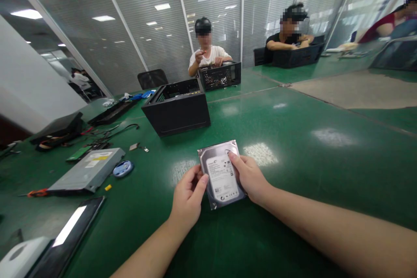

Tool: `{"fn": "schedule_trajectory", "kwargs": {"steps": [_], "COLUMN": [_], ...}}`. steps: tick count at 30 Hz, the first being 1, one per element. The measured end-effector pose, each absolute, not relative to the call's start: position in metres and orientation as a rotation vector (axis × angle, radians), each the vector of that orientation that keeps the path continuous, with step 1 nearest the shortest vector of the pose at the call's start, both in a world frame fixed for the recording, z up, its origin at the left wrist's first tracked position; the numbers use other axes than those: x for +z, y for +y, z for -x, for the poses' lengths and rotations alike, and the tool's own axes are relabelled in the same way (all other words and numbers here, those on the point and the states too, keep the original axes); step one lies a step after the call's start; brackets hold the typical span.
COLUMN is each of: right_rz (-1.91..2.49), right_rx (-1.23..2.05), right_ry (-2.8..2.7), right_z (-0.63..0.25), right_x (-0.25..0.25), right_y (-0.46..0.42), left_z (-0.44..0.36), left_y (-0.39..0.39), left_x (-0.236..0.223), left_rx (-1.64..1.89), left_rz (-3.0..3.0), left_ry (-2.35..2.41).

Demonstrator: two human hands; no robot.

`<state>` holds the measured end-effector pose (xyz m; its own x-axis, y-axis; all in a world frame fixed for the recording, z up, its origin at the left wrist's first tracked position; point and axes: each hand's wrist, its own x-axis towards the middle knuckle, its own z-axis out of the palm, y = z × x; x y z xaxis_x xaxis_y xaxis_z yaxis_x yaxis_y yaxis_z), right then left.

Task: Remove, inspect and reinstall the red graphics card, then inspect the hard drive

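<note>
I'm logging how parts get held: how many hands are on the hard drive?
2. The left hand grips the left edge of the hard drive; the right hand grips its right side, thumb on top. Some fingers are hidden, but no other hand shows there.

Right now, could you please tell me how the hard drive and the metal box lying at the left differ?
The hard drive is held between the left hand and the right hand; the metal box lies on the green table. The hard drive looks smaller than the metal box. Both have silvery surfaces and labels.
</note>
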<state>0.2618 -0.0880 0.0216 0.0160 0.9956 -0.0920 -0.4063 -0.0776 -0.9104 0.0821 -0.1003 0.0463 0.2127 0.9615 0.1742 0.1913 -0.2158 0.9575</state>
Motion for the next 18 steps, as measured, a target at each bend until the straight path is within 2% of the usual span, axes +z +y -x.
{"fn": "schedule_trajectory", "kwargs": {"steps": [18], "right_rz": [1.007], "right_rx": [1.228], "right_ry": [-0.967], "right_z": [-0.266], "right_x": [0.023], "right_y": [-0.097], "left_z": [-0.075], "left_y": [-0.102], "left_x": [0.035], "left_rx": [1.13], "left_rz": [-1.786], "left_ry": [1.043]}}
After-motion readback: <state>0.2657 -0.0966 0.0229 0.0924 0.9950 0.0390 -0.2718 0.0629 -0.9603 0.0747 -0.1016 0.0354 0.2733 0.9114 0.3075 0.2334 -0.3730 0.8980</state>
